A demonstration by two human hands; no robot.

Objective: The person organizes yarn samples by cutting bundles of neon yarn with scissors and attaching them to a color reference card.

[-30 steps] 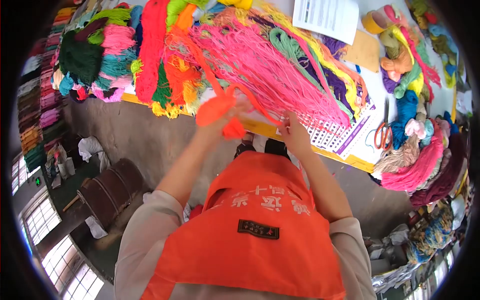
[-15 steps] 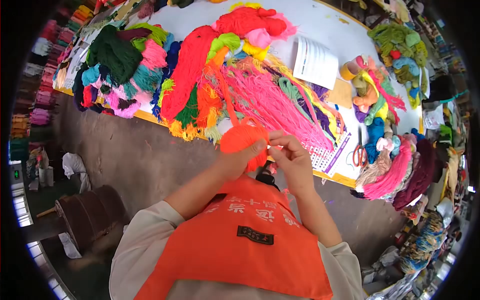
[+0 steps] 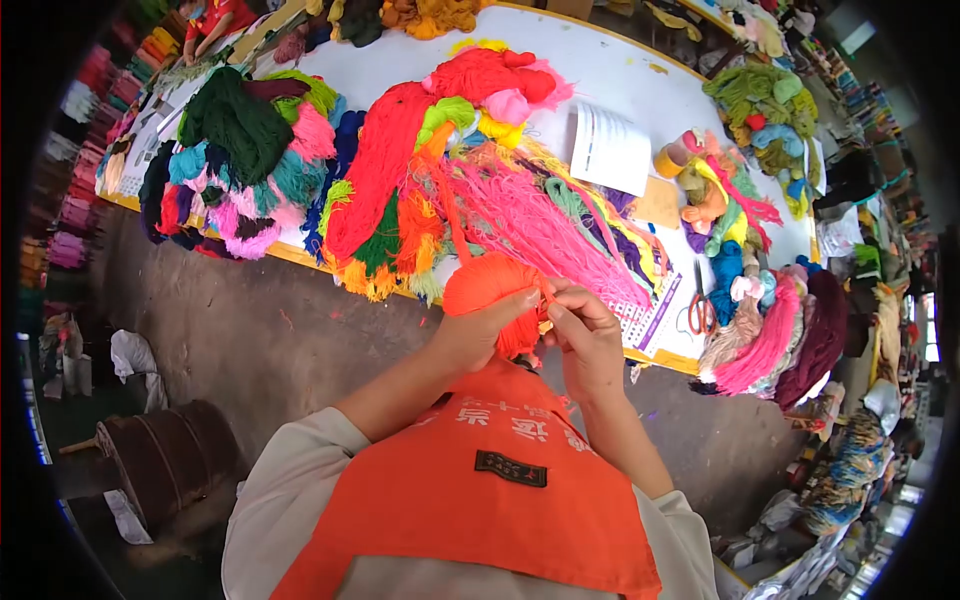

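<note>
Both hands work together: my left hand [image 3: 478, 335] grips a round orange yarn ball [image 3: 494, 292], right hand [image 3: 585, 338] pinching its strand

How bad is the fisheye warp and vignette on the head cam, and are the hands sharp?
Head view: strong fisheye, the table edge bows and black vignette fills the corners; light is even with no glare; left hand, right hand and orange yarn are fairly sharp at centre, while the rim clutter smears.

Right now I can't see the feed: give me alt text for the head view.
Both hands hold an orange yarn bundle above the table edge: left hand cups it, right hand pinches its side. Behind, bright yarn heaps, a paper sheet and scissors lie there.
</note>
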